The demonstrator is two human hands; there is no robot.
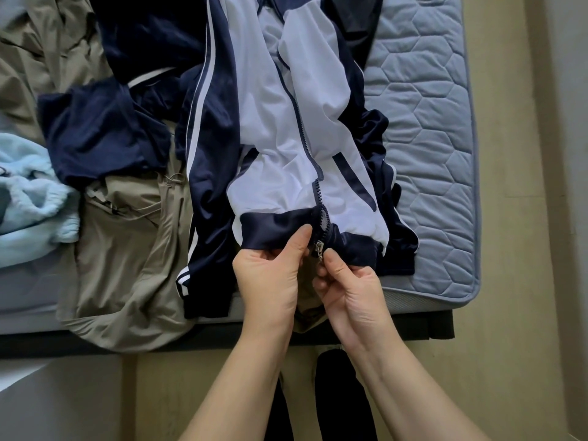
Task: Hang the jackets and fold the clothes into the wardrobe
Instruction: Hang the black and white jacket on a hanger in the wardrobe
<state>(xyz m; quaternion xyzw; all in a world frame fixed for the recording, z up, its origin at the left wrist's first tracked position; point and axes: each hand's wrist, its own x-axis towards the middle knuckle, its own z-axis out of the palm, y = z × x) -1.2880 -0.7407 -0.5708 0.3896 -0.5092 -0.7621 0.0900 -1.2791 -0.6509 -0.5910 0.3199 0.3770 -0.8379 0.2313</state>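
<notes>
**Item: navy-and-white track jacket** (286,122). It is lying front-up on the quilted mattress (429,122), its hem at the near edge and its collar running out of view at the far side.

**Step in hand (judged):** the jacket is being readied for hanging, and the zip is being started at the hem.
- The left hand (270,281) is gripping the navy hem band (273,227), thumb on top and fingers curled under, just left of the zip.
- The right hand (350,294) is pinching the hem on the other side, its fingertips just beside the metal zip slider (319,249).
- The slider is sitting at the very bottom of the zip teeth (317,195).

**Next move (judged):** it is calling for the two hem ends to be lined up. The left hand would be holding the band taut while the right draws the slider toward the collar. A hanger will be needed after that.

**Other stock on the mattress, awaiting folding:**
- A khaki garment (127,249) is draping over the near edge at left.
- A crumpled navy garment (105,132) is lying left of the jacket.
- A pale blue fleece (28,198) is lying at the far left.
- A black garment (359,20) is lying at the far side.

**Not determinable:**
- The wardrobe and any hanger are out of frame.
- Whether the teeth are already meshing above the slider is hard to tell, as the fingers are covering the insertion point.
- The jacket's right sleeve is bunching under the body and is only partly showing.
</notes>
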